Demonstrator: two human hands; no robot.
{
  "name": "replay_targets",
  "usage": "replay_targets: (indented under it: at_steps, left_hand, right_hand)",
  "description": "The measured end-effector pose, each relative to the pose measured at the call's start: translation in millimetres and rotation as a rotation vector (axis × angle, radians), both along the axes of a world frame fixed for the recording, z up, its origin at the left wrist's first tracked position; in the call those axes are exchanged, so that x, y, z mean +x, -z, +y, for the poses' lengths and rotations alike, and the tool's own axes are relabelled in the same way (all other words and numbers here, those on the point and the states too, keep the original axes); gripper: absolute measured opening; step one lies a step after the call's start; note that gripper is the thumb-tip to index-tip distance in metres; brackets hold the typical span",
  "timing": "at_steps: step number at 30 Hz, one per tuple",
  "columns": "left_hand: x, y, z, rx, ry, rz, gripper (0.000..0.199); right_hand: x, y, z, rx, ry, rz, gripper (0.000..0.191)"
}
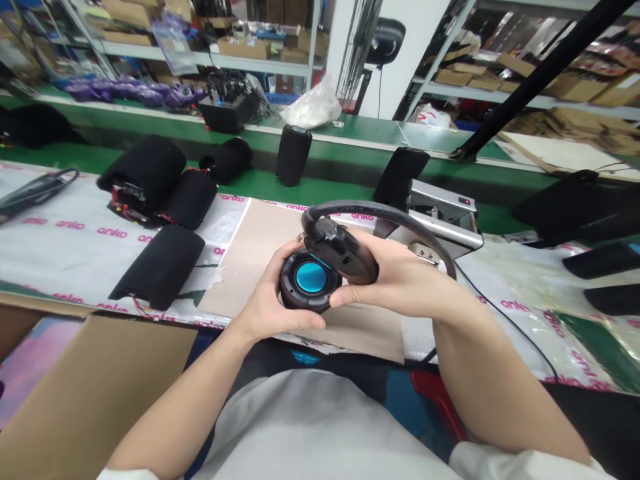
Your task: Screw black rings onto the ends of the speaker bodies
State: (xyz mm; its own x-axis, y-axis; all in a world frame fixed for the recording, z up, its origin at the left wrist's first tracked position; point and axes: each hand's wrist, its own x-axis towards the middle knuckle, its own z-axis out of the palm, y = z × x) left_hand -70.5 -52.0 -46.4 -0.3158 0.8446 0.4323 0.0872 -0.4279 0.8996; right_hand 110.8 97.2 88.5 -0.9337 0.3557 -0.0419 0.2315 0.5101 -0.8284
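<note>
My left hand (270,300) is closed around the side of a black cylindrical speaker (293,298). The speaker's round end faces up and shows a shiny blue disc in a black ring. Gripped in my right hand (385,277) is a black electric screwdriver (345,252) with a thick cord looping up and to the right. Its body leans over the speaker's right rim, and its tip is hidden from me. My right thumb reaches the speaker's edge. Beneath both hands lies a brown cardboard sheet (240,267).
Several black speaker bodies (163,267) with loose wires lie to the left. Another speaker (294,157) stands upright at the back. A silver screw feeder (445,213) sits to the right, a cable running past it. A slanted black bar (540,80) crosses the upper right.
</note>
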Motion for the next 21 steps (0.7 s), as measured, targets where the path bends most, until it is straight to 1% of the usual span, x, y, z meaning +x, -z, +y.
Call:
replay_targets:
  at_steps: [2, 4, 5, 7, 9, 10, 11, 13, 14, 15, 16, 18, 19, 21]
  left_hand:
    - [0.3, -1.3, -0.2, -0.009, -0.017, 0.003, 0.113]
    - [0.7, -2.5, 0.1, -0.014, -0.046, 0.021, 0.107]
    - [0.7, -2.9, 0.5, -0.011, -0.059, 0.034, 0.102]
    - [0.2, -3.2, 2.2, 0.011, -0.068, 0.059, 0.091]
    - [-0.8, -2.5, 4.5, 0.042, -0.062, 0.077, 0.086]
    - [-1.4, -2.0, 5.7, 0.054, -0.065, 0.082, 0.089]
    - [-2.1, -1.4, 6.8, 0.063, -0.072, 0.084, 0.097]
    - [-3.5, -1.1, 8.3, 0.073, -0.086, 0.089, 0.118]
    - [-4.1, -1.6, 8.5, 0.069, -0.086, 0.093, 0.125]
    - [-4.7, -2.6, 8.3, 0.061, -0.082, 0.097, 0.125]
    - [-5.1, -4.2, 7.6, 0.051, -0.074, 0.102, 0.12]
    - [-5.4, -8.0, 4.8, 0.022, -0.06, 0.109, 0.1]
    - [-5.2, -10.0, 2.9, 0.005, -0.056, 0.108, 0.092]
    - [-4.0, -13.0, -1.1, -0.026, -0.049, 0.096, 0.086]
  right_hand:
    - [0.0, 1.7, -0.3, -0.015, 0.006, 0.007, 0.067]
    - [1.0, 3.6, -3.9, -0.025, 0.035, -0.014, 0.075]
    - [1.8, 4.6, -6.6, -0.027, 0.06, -0.019, 0.076]
    - [3.7, 6.8, -12.3, -0.008, 0.129, -0.011, 0.072]
    - [5.6, 9.1, -16.8, 0.034, 0.19, 0.007, 0.067]
    - [6.3, 10.3, -18.1, 0.041, 0.199, 0.014, 0.066]
    - [6.6, 11.5, -18.8, 0.031, 0.194, 0.025, 0.064]
    - [6.3, 14.3, -18.3, -0.012, 0.172, 0.057, 0.061]
    - [5.7, 15.8, -17.5, -0.029, 0.167, 0.073, 0.06]
    - [5.0, 17.2, -16.5, -0.038, 0.163, 0.084, 0.06]
    - [4.4, 18.6, -15.4, -0.043, 0.159, 0.091, 0.061]
    - [4.9, 20.4, -13.3, -0.051, 0.15, 0.097, 0.064]
    - [6.7, 20.4, -12.5, -0.065, 0.168, 0.098, 0.065]
    - [14.8, 18.0, -11.5, -0.153, 0.276, 0.175, 0.066]
